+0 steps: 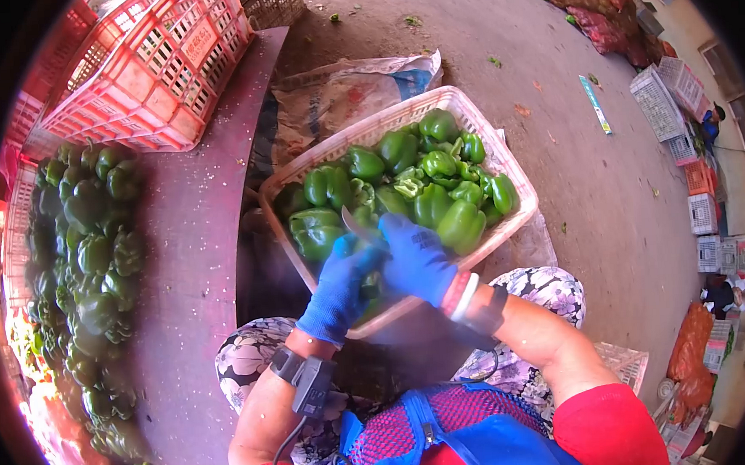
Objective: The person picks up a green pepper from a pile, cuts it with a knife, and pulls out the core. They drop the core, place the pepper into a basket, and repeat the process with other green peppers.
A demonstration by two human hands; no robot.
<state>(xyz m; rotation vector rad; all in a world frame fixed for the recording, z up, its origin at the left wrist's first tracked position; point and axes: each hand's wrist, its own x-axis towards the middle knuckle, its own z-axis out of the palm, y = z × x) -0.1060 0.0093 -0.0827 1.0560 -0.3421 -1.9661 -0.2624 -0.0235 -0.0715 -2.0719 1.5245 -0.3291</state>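
Meeting over the near part of the pink crate [529, 192] in the head view, the blue-gloved left grip [339, 286] and right grip [418, 259] have curled fingers, with a curved knife [357, 226] jutting far-left from between them; which one grasps it cannot be told. Green peppers [461, 226] lie in the crate around and beyond the blade, and a crumpled sack [320, 117] lies on its far side. Left, more peppers heap on the reddish counter [184, 326], nearer than a tall red basket [158, 88].
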